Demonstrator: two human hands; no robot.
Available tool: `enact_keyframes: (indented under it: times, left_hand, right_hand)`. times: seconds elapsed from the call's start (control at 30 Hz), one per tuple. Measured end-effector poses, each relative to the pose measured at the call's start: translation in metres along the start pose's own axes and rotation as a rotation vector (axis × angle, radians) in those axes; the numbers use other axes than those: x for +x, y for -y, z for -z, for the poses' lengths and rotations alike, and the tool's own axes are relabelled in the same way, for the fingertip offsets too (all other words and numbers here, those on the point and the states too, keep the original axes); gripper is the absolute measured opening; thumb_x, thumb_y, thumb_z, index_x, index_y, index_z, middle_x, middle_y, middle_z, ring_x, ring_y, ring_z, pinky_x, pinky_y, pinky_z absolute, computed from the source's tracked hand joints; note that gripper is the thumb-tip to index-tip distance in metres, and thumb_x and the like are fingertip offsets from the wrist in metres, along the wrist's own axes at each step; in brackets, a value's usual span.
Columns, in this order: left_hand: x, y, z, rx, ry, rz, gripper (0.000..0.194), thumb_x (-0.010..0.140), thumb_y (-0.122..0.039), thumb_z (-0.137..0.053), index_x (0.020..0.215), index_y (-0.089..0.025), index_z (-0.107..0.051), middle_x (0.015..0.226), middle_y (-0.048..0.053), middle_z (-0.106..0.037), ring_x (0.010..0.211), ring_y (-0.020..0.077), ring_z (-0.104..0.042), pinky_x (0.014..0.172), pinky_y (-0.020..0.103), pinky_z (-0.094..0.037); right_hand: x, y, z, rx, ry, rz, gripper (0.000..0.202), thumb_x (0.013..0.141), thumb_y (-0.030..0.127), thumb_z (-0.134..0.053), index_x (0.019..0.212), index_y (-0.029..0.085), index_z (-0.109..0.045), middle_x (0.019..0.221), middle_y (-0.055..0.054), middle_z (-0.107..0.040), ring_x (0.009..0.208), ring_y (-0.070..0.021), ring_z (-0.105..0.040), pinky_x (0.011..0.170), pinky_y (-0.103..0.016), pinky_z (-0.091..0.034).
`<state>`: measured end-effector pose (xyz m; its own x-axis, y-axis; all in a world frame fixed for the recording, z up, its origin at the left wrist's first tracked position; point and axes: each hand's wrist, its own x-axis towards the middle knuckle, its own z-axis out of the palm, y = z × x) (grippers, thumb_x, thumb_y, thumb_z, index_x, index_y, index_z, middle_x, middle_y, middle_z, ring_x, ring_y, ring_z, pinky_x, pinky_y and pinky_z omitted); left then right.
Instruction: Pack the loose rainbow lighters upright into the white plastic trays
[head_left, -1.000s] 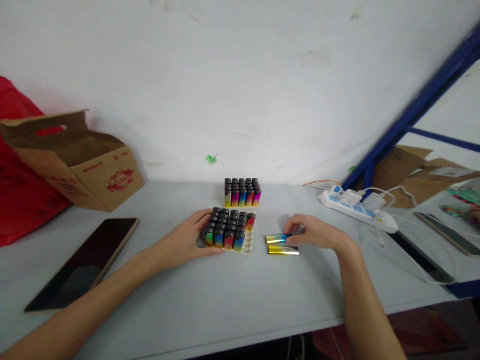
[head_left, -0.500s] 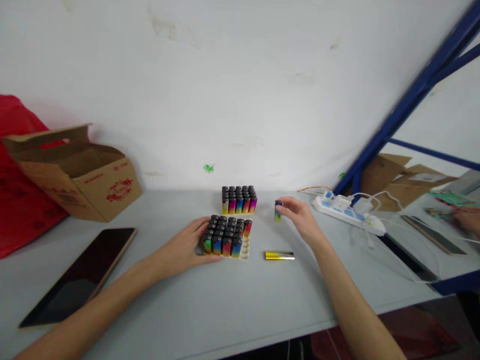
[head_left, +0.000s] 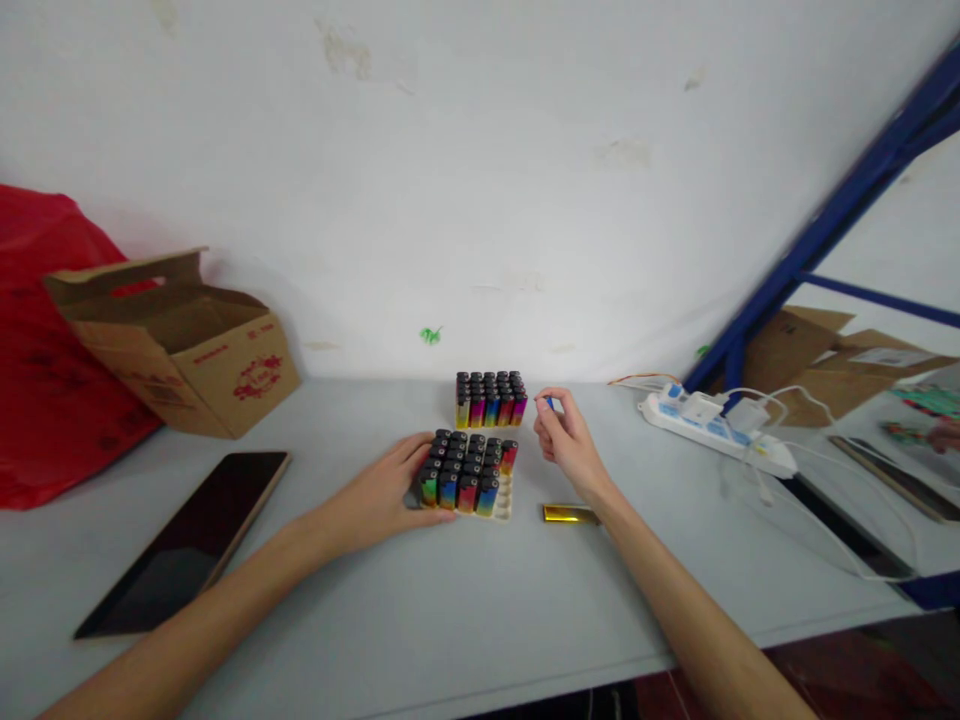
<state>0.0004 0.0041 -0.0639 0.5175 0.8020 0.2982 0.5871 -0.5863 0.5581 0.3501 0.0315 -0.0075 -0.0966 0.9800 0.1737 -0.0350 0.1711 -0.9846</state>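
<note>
My left hand [head_left: 386, 492] is closed around the left side of a pale tray [head_left: 501, 502] filled with multicoloured, black-topped lighters [head_left: 468, 490]. A single red lighter [head_left: 509, 457] stands in the tray's right column, where the cells in front of it show bare. In my right hand [head_left: 568, 438], closed with fingers curled, is a lighter [head_left: 550, 402]; only a small blue bit of it shows at the fingertips. Right of the tray a shiny yellow bar-shaped object [head_left: 570, 513] lies flat, partly behind my right wrist. Behind the tray stands a second block of lighters [head_left: 491, 402].
A dark tablet [head_left: 187, 540] lies at left, before an open cardboard box [head_left: 232, 375] and a red bag [head_left: 52, 400]. On the right are a white power strip [head_left: 712, 435] with cables and a blue metal frame [head_left: 810, 235]. Another person's hand [head_left: 943, 436] shows at the far right.
My right hand has moved left towards the trays, its fingers curling so that most of the lighter is now hidden. My left hand stays on the tray. The whole view has shifted slightly.
</note>
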Motion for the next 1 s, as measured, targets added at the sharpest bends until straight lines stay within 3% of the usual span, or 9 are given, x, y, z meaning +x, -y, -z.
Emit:
enact_keyframes:
  times: [0.17, 0.27, 0.4, 0.57, 0.67, 0.77, 0.9, 1.0]
  left_hand:
    - [0.001, -0.005, 0.002, -0.010, -0.007, 0.017, 0.095, 0.098, -0.087, -0.102, 0.171, -0.031, -0.080, 0.184, 0.016, -0.077, 0.171, 0.0487, -0.074, 0.152, 0.065, -0.057]
    - [0.002, -0.007, 0.003, -0.030, 0.004, 0.034, 0.096, 0.097, -0.086, -0.102, 0.173, -0.031, -0.079, 0.184, 0.016, -0.077, 0.171, 0.0491, -0.074, 0.152, 0.066, -0.057]
    - [0.002, -0.009, 0.003, -0.046, 0.005, 0.051, 0.098, 0.096, -0.085, -0.104, 0.174, -0.030, -0.079, 0.182, 0.017, -0.078, 0.170, 0.0506, -0.074, 0.151, 0.069, -0.057]
    - [0.002, -0.010, 0.005, -0.040, 0.018, 0.056, 0.097, 0.098, -0.085, -0.102, 0.175, -0.031, -0.078, 0.185, 0.016, -0.076, 0.172, 0.0494, -0.073, 0.154, 0.068, -0.054]
    - [0.002, -0.011, 0.006, -0.033, 0.027, 0.059, 0.098, 0.099, -0.087, -0.100, 0.175, -0.030, -0.078, 0.185, 0.017, -0.075, 0.173, 0.0488, -0.072, 0.154, 0.066, -0.053]
    - [0.001, -0.010, 0.006, -0.030, 0.029, 0.059, 0.097, 0.099, -0.085, -0.102, 0.174, -0.030, -0.078, 0.185, 0.016, -0.076, 0.173, 0.0481, -0.073, 0.154, 0.065, -0.054]
    - [0.000, -0.008, 0.005, -0.020, 0.018, 0.051, 0.095, 0.098, -0.081, -0.104, 0.175, -0.032, -0.077, 0.185, 0.015, -0.076, 0.171, 0.0475, -0.074, 0.153, 0.065, -0.056]
    - [0.000, -0.006, 0.005, -0.023, 0.013, 0.036, 0.097, 0.099, -0.081, -0.104, 0.178, -0.033, -0.076, 0.185, 0.015, -0.076, 0.171, 0.0475, -0.074, 0.152, 0.065, -0.056]
  right_hand:
    - [-0.011, -0.002, 0.000, -0.297, -0.098, 0.118, 0.070, 0.106, 0.092, -0.072, 0.077, 0.031, -0.053, 0.069, 0.004, -0.045, 0.067, -0.0176, -0.040, 0.060, -0.033, -0.031]
    - [-0.015, 0.000, -0.003, -0.416, -0.128, 0.160, 0.064, 0.104, 0.080, -0.067, 0.069, 0.032, -0.044, 0.066, 0.004, -0.041, 0.068, -0.0175, -0.039, 0.065, -0.035, -0.031]
    - [-0.018, -0.003, -0.008, -0.474, -0.121, 0.192, 0.053, 0.101, 0.069, -0.062, 0.069, 0.033, -0.041, 0.065, 0.005, -0.041, 0.068, -0.0175, -0.039, 0.068, -0.036, -0.030]
    - [-0.022, -0.002, -0.005, -0.469, -0.046, 0.178, 0.060, 0.112, 0.077, -0.063, 0.076, 0.031, -0.049, 0.068, 0.005, -0.049, 0.069, -0.0187, -0.046, 0.068, -0.035, -0.037]
    - [-0.027, 0.003, -0.002, -0.450, 0.000, 0.187, 0.053, 0.120, 0.079, -0.063, 0.100, 0.030, -0.065, 0.076, 0.005, -0.060, 0.070, -0.0203, -0.055, 0.068, -0.034, -0.045]
    - [-0.031, 0.008, 0.003, -0.456, 0.071, 0.249, 0.046, 0.126, 0.073, -0.060, 0.119, 0.028, -0.071, 0.091, 0.000, -0.073, 0.076, -0.0223, -0.068, 0.074, -0.037, -0.057]
    - [-0.033, 0.017, 0.011, -0.563, 0.089, 0.434, 0.051, 0.124, 0.074, -0.068, 0.104, 0.028, -0.075, 0.105, -0.010, -0.080, 0.096, -0.0274, -0.075, 0.089, -0.041, -0.064]
    - [-0.035, 0.022, 0.015, -0.584, 0.147, 0.377, 0.056, 0.121, 0.077, -0.074, 0.092, 0.029, -0.072, 0.081, -0.003, -0.074, 0.076, -0.0237, -0.067, 0.078, -0.038, -0.059]
